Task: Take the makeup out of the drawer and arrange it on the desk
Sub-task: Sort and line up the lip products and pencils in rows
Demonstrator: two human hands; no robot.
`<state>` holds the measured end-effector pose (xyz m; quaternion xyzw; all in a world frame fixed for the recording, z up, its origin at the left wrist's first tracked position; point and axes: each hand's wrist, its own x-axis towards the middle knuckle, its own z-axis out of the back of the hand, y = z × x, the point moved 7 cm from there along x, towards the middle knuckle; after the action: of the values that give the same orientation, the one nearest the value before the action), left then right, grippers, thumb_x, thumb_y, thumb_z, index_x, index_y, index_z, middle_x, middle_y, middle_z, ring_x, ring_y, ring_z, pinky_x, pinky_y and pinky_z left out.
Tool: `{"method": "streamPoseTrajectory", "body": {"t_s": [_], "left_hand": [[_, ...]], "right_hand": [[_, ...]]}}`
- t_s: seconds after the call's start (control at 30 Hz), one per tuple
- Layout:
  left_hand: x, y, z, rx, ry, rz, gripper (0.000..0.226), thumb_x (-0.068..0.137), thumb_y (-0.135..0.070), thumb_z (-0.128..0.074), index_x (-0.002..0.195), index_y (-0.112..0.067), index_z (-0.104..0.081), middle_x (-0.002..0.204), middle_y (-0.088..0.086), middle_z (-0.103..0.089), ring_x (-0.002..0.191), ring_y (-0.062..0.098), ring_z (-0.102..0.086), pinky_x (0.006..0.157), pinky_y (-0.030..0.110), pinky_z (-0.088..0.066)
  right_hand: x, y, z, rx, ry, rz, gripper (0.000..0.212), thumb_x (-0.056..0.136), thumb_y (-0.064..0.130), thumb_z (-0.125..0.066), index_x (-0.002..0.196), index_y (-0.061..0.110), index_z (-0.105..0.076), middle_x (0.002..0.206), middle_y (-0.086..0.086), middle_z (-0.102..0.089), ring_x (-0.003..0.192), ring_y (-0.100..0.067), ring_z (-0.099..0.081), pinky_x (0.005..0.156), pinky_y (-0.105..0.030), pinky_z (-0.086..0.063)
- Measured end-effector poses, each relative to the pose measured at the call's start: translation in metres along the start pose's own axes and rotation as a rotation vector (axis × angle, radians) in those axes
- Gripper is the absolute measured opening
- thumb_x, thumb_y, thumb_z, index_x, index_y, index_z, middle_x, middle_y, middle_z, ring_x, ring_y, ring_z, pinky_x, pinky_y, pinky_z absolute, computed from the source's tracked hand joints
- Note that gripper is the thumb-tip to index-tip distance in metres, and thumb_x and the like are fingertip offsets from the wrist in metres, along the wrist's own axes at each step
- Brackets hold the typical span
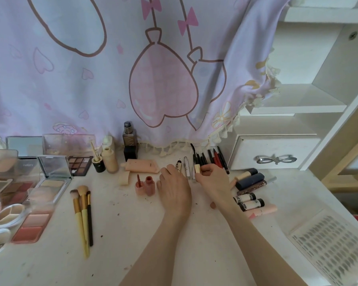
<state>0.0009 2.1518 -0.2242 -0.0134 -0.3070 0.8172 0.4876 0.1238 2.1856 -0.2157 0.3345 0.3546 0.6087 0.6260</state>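
Note:
Makeup lies spread over the white desk (145, 234). My right hand (213, 180) pinches a small beige-capped tube (197, 168) at the near end of a row of black and red pencils and liners (213, 158). My left hand (175, 186) rests on the desk beside it, fingers curled over a small black-and-white tube (178, 165) and near two silver tubes (186, 166). A white drawer (274, 151) with a silver bow handle stands shut at the back right.
Palettes (54, 176) and compacts crowd the left. Three brushes (83, 215) lie front left. Foundation bottles (110, 159), a peach tube (142, 166) and red lip tints (146, 184) stand in the middle. Lipsticks and tubes (250, 193) lie right, a white vented tray (335, 246) at the far right.

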Motion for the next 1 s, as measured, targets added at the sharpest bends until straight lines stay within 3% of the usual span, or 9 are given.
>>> {"method": "streamPoseTrajectory", "body": {"t_s": [0.07,0.13,0.27,0.47,0.57,0.7,0.77,1.0], "left_hand": [[-0.001,0.002,-0.001,-0.024,0.010,-0.010,0.012,0.084,-0.004,-0.051,0.096,-0.001,-0.051,0.094,0.018,-0.055,0.082,0.035,-0.057,0.067,0.039,-0.040],[-0.004,0.004,-0.002,-0.034,0.031,-0.038,0.020,0.085,-0.009,-0.048,0.104,-0.003,-0.048,0.101,0.016,-0.050,0.086,0.033,-0.053,0.071,0.036,-0.038],[-0.005,0.008,0.001,-0.077,0.050,-0.044,0.024,0.089,-0.008,-0.043,0.113,-0.006,-0.045,0.106,0.014,-0.046,0.082,0.031,-0.051,0.068,0.032,-0.033],[-0.004,0.010,0.002,-0.147,0.080,-0.008,0.022,0.094,-0.012,-0.038,0.113,-0.005,-0.047,0.110,0.014,-0.045,0.093,0.032,-0.050,0.076,0.034,-0.036],[-0.007,0.012,0.003,-0.210,0.096,-0.010,0.026,0.092,-0.009,-0.039,0.115,-0.003,-0.050,0.112,0.015,-0.046,0.096,0.032,-0.050,0.080,0.034,-0.037],[-0.012,0.014,0.004,-0.244,0.110,-0.078,0.033,0.091,-0.007,-0.040,0.123,-0.005,-0.049,0.114,0.015,-0.045,0.100,0.030,-0.048,0.084,0.033,-0.038],[-0.013,0.015,0.003,-0.246,0.126,-0.093,0.034,0.093,-0.009,-0.039,0.126,-0.006,-0.048,0.116,0.013,-0.046,0.104,0.029,-0.047,0.087,0.031,-0.037],[-0.013,0.017,0.001,-0.306,0.155,-0.107,0.035,0.094,-0.008,-0.038,0.127,-0.008,-0.049,0.125,0.012,-0.047,0.115,0.026,-0.042,0.094,0.030,-0.035]], "right_hand": [[0.003,0.004,-0.002,-0.031,0.002,0.023,0.029,0.085,0.017,-0.062,0.113,0.012,-0.059,0.093,0.007,-0.058,0.078,-0.002,-0.049,0.061,-0.005,-0.036],[0.005,0.005,-0.004,-0.049,0.006,0.042,0.026,0.085,0.017,-0.062,0.110,0.012,-0.059,0.091,0.007,-0.057,0.073,0.001,-0.046,0.057,-0.001,-0.036],[0.006,0.008,-0.009,-0.081,0.027,0.060,0.023,0.084,0.019,-0.062,0.106,0.015,-0.058,0.092,0.007,-0.057,0.075,-0.002,-0.049,0.054,-0.007,-0.034],[0.006,0.020,-0.021,-0.141,0.063,0.090,0.028,0.082,0.014,-0.060,0.109,0.010,-0.057,0.093,0.001,-0.057,0.078,-0.010,-0.052,0.058,-0.012,-0.036],[0.007,0.023,-0.024,-0.180,0.063,0.093,0.026,0.081,0.013,-0.060,0.106,0.007,-0.058,0.096,-0.003,-0.061,0.083,-0.013,-0.054,0.067,-0.021,-0.039],[0.006,0.029,-0.027,-0.249,0.044,0.098,0.028,0.080,0.010,-0.060,0.102,-0.007,-0.061,0.099,-0.019,-0.066,0.094,-0.031,-0.061,0.079,-0.039,-0.048],[0.005,0.032,-0.029,-0.263,0.026,0.113,0.028,0.081,0.012,-0.061,0.099,-0.010,-0.063,0.099,-0.023,-0.066,0.095,-0.035,-0.060,0.081,-0.042,-0.048],[0.007,0.032,-0.036,-0.284,0.076,0.166,0.018,0.089,0.007,-0.054,0.094,0.005,-0.071,0.095,-0.008,-0.070,0.087,-0.016,-0.063,0.073,-0.017,-0.043]]}}
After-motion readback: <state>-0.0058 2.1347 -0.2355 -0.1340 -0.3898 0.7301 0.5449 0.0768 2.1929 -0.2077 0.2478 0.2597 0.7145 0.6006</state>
